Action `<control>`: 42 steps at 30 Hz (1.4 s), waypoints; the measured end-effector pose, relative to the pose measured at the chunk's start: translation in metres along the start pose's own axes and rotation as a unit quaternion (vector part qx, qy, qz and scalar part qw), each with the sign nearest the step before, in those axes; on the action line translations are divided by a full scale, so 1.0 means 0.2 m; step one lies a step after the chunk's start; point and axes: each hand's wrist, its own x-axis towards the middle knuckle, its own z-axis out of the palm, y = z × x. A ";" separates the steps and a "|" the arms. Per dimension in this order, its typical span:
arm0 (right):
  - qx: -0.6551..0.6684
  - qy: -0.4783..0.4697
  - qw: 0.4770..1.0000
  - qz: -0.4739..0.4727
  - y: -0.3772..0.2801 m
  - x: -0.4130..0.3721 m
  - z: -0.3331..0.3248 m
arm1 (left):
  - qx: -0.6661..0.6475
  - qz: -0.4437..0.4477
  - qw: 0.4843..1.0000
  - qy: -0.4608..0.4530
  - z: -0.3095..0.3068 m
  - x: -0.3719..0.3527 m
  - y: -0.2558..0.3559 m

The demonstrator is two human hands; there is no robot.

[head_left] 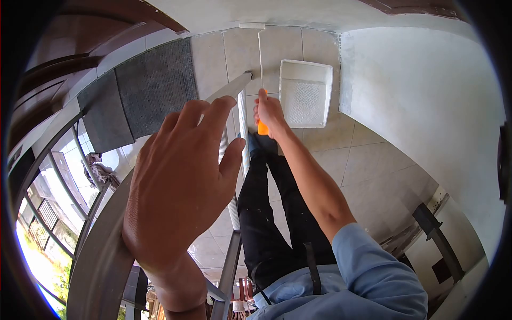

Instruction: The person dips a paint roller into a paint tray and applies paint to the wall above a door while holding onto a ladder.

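Note:
My right hand (269, 112) grips the orange handle (262, 128) of a paint roller whose thin white shaft (261, 58) runs down toward the tiled floor, with the roller head (252, 25) near the wall. A white paint tray (305, 92) lies on the floor just right of the shaft. My left hand (178, 184) is raised close to the camera, fingers spread, holding nothing, in front of a grey metal ladder rail (242, 114). I look straight down along my black trousers (272, 213).
A grey mat (144, 90) lies on the floor at the left. A white wall (426, 106) fills the right side. A metal railing with a cloth draped on it (98, 173) and glass panels stand at the lower left. Dark brackets (434, 234) sit at the lower right.

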 end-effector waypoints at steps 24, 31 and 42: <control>-0.105 -0.024 0.994 -0.001 -0.09 -0.05 0.04 | -0.004 0.001 1.000 -0.003 -0.01 0.00 0.01; 0.003 -0.045 0.999 0.010 -0.01 -0.23 0.01 | 0.005 0.009 1.000 0.002 0.00 0.00 0.01; 0.024 -0.076 0.997 0.008 0.06 -0.02 -0.10 | 0.000 0.007 1.000 -0.004 0.00 0.00 0.01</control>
